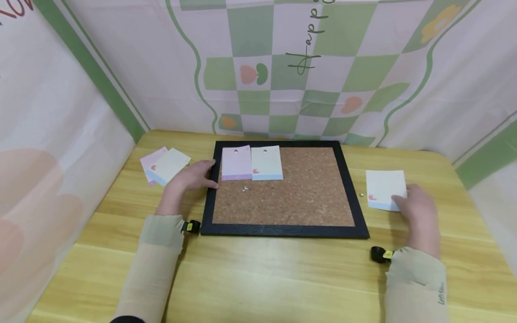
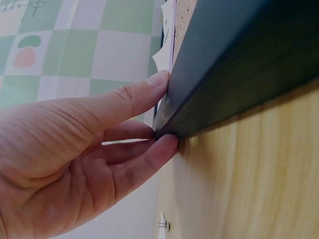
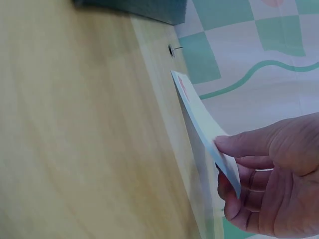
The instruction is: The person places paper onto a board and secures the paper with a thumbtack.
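Observation:
A cork board [image 1: 299, 197] in a black frame lies flat on the table. My left hand [image 1: 191, 176] grips the frame's left edge, thumb on top and fingers against the side in the left wrist view [image 2: 94, 144]. To the right of the board, my right hand [image 1: 420, 213] pinches a white note sheet [image 1: 385, 185] with a blue lower strip, thumb above and fingers beneath. The sheet is tilted off the table in the right wrist view [image 3: 202, 124]. A purple note [image 1: 236, 163] and a white note [image 1: 266, 162] are pinned side by side at the board's upper left.
A loose thumbtack [image 1: 361, 195] lies between frame and held sheet. Small shiny pieces [image 1: 245, 189] sit on the cork below the pinned notes. Left of the board, a white note [image 1: 169, 165] overlaps a purple one [image 1: 150, 160]. A patterned curtain [image 1: 291, 103] hangs behind the table.

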Available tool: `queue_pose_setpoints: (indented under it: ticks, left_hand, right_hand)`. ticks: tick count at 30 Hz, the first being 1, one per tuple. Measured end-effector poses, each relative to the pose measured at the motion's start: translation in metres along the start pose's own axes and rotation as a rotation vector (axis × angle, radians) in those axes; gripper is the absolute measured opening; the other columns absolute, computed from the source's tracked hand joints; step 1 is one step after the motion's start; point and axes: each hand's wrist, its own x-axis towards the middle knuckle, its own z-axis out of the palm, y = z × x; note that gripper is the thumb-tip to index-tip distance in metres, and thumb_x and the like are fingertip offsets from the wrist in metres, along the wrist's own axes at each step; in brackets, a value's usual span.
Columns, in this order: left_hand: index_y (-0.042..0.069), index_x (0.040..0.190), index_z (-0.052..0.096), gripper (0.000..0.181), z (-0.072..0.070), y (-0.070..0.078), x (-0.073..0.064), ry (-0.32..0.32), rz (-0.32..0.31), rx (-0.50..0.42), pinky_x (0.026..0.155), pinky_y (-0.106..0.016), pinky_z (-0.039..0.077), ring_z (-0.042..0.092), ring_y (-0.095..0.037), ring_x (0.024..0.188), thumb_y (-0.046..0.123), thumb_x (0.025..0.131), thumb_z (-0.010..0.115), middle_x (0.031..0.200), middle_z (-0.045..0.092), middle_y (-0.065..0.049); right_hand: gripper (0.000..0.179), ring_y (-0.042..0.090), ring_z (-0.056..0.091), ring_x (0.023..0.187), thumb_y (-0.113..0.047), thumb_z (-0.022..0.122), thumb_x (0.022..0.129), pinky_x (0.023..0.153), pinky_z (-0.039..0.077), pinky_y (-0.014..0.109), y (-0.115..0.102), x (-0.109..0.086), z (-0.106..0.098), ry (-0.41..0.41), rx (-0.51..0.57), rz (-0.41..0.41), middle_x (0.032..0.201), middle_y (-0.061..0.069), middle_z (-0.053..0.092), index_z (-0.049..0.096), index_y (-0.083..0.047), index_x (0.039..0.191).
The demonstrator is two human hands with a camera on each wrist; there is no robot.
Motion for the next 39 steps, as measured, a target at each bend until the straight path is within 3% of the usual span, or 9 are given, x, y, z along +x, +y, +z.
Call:
queue_pose_setpoints:
  ticks: [11, 21, 30, 32, 35, 37, 39]
  left_hand:
    - [0.0, 0.158, 0.02, 0.086, 0.001, 0.001, 0.001, 0.024, 0.02, -0.016, 0.123, -0.052, 0.026, 0.028, -0.039, 0.15, 0.025, 0.093, 0.072, 0.162, 0.029, -0.022]
    - [0.001, 0.158, 0.021, 0.086, 0.001, 0.001, 0.001, 0.022, 0.013, -0.009, 0.123, -0.052, 0.026, 0.028, -0.038, 0.15, 0.027, 0.093, 0.071, 0.162, 0.029, -0.022]
    - [0.001, 0.158, 0.021, 0.085, 0.001, 0.001, 0.001, 0.02, 0.02, -0.01, 0.122, -0.052, 0.027, 0.029, -0.039, 0.15, 0.026, 0.093, 0.071, 0.162, 0.03, -0.022]
    - [0.001, 0.158, 0.022, 0.085, 0.001, 0.001, 0.001, 0.021, 0.023, -0.012, 0.122, -0.052, 0.028, 0.029, -0.039, 0.15, 0.026, 0.093, 0.071, 0.161, 0.03, -0.022]
    - [0.001, 0.157, 0.022, 0.085, 0.001, 0.001, 0.001, 0.023, 0.021, -0.021, 0.122, -0.052, 0.028, 0.03, -0.039, 0.149, 0.026, 0.093, 0.072, 0.161, 0.031, -0.022]
    - [0.001, 0.157, 0.022, 0.085, 0.001, 0.0, 0.001, 0.023, 0.019, -0.028, 0.122, -0.052, 0.028, 0.03, -0.039, 0.149, 0.026, 0.093, 0.072, 0.161, 0.031, -0.022]
    - [0.002, 0.158, 0.022, 0.085, 0.001, 0.0, 0.001, 0.023, 0.016, -0.034, 0.122, -0.052, 0.028, 0.03, -0.038, 0.15, 0.026, 0.093, 0.072, 0.161, 0.031, -0.022]
  right_hand:
    - [0.057, 0.059, 0.04, 0.126, -0.024, 0.043, 0.104, 0.103, 0.035, 0.069, 0.002, -0.003, -0.002, 0.043, 0.119, 0.049, 0.143, 0.042, 0.038, 0.033, 0.014, 0.145]
    - [0.064, 0.058, 0.041, 0.129, -0.034, 0.042, 0.105, 0.099, 0.041, 0.067, 0.0, -0.006, -0.007, 0.029, 0.187, 0.059, 0.147, 0.041, 0.036, 0.029, 0.009, 0.15]
    - [0.073, 0.059, 0.037, 0.134, -0.045, 0.043, 0.103, 0.103, 0.036, 0.07, 0.0, -0.006, -0.012, 0.026, 0.265, 0.027, 0.15, 0.04, 0.033, 0.026, 0.006, 0.153]
    - [0.075, 0.056, 0.042, 0.131, -0.048, 0.045, 0.102, 0.097, 0.044, 0.064, -0.002, -0.006, -0.011, 0.032, 0.28, 0.013, 0.15, 0.038, 0.036, 0.027, 0.004, 0.153]
    - [0.077, 0.028, 0.066, 0.105, -0.051, 0.05, 0.1, 0.084, 0.054, 0.039, -0.008, -0.005, -0.009, 0.039, 0.298, 0.0, 0.148, 0.034, 0.043, 0.031, 0.002, 0.153]
    - [0.078, 0.002, 0.063, 0.086, -0.051, 0.053, 0.098, 0.073, 0.052, 0.023, -0.012, -0.005, -0.008, 0.037, 0.315, -0.011, 0.146, 0.032, 0.047, 0.032, 0.001, 0.152]
    - [0.079, -0.014, 0.053, 0.075, -0.051, 0.055, 0.098, 0.067, 0.05, 0.015, -0.016, -0.005, -0.008, 0.023, 0.335, -0.024, 0.147, 0.032, 0.047, 0.031, 0.001, 0.153]
